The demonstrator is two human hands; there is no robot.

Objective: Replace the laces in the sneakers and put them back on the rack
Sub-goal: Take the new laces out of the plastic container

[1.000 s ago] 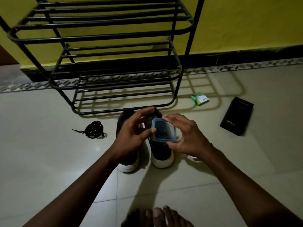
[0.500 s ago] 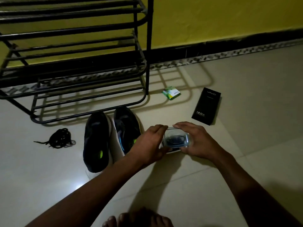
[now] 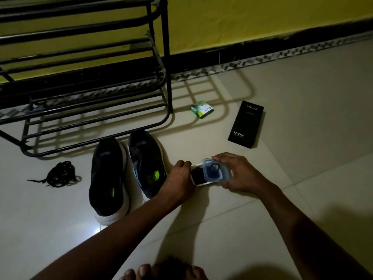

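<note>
Lifted clear rounded plastic lid [image 3: 216,169], right hand [image 3: 241,174].

The rack [image 3: 84,63] is cut off at top and left; the right hand [image 3: 240,174] hides part of the small container [image 3: 198,177]

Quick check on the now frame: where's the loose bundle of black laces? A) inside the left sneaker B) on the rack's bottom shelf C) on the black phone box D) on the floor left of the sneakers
D: the loose black laces lie bunched on the floor tile, apart from and to the left of the sneakers, in front of the rack, not on it.
</note>
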